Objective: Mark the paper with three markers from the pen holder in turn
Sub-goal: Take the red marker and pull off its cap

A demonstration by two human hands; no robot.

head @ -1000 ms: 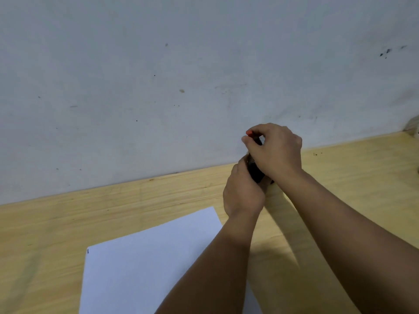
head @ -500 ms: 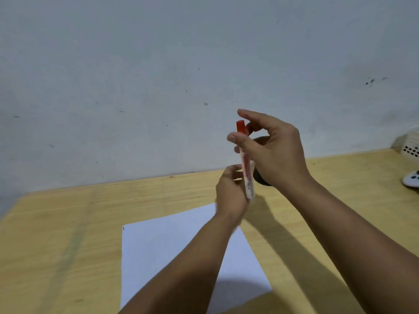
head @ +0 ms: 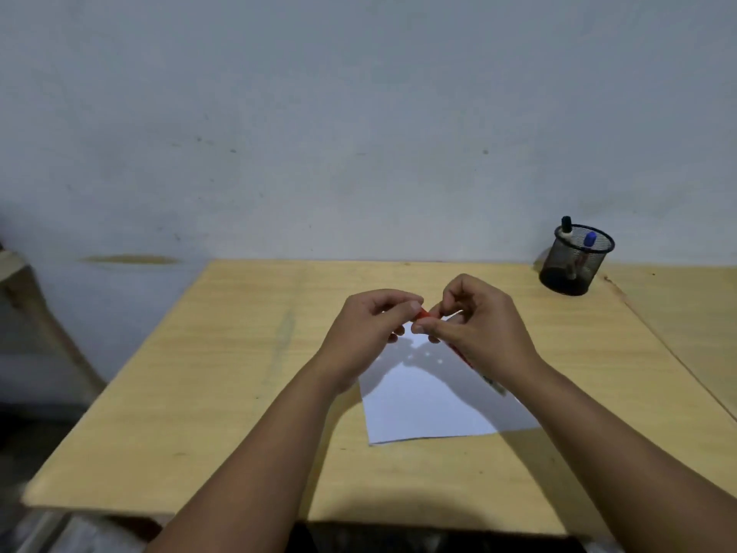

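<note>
Both hands over paper [head: 430, 401] mid-table [head: 223, 353]: right hand [head: 474, 325] grips red marker [head: 470, 363] body, left hand [head: 371, 329] pinches its cap end, holder [head: 574, 261] far right w/ two more markers.

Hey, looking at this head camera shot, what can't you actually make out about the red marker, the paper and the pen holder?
- Red marker: its cap end is hidden by the fingers of the left hand and right hand, so whether the cap is on or off is unclear.
- Paper: far edge covered by both hands; any marks there are unseen.
- Pen holder: markers' labels too small, mesh obscures their bodies.
</note>
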